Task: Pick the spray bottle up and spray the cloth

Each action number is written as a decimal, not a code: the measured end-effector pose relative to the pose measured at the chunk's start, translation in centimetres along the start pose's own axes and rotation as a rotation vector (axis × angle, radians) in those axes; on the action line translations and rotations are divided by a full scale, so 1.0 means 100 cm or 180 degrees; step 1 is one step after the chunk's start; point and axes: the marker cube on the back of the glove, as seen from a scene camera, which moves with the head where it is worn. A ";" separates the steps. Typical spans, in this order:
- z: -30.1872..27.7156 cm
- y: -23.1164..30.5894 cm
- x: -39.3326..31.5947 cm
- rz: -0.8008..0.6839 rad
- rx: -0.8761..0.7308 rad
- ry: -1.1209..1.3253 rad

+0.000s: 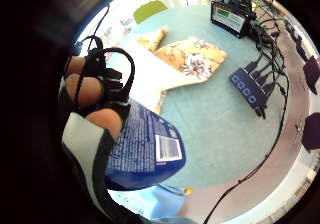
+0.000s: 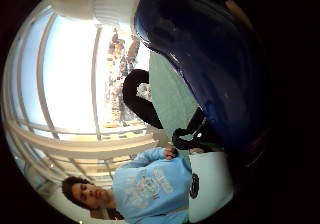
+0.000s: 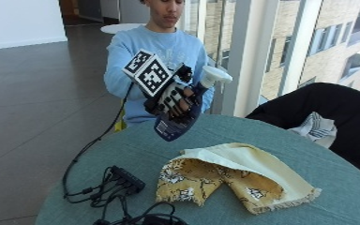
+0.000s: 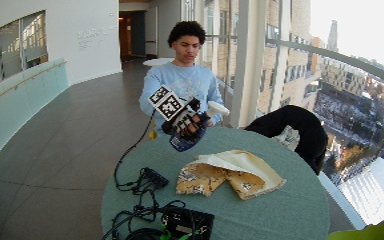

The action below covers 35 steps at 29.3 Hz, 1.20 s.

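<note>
round teal table (image 3: 330,187) by tall windows. near left edge: black cable hub (image 3: 127,178) with tangled cords. above table's far side: gloved right hand (image 3: 175,101) clasps blue spray bottle (image 3: 181,123), fingers curled round body, white nozzle (image 3: 212,76) up, bottle lifted off surface. centre-right: yellow floral cloth (image 3: 230,176) lies folded flat, apart from bottle. far right: black jacket (image 3: 330,112) over chair.

The spray bottle (image 3: 179,123) is dark blue with a white trigger head and a white-printed label, the cloth (image 3: 230,178) beside it is yellow – floral-patterned, with a plain cream underside – and the table (image 3: 330,197) is muted teal.
</note>
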 end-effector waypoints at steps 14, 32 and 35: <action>0.077 -0.024 -0.115 -0.0915 0.0382 -0.0801; 0.189 -0.046 -0.190 -0.1234 0.0284 -0.1079; 0.201 -0.049 -0.194 -0.1222 0.0254 -0.1083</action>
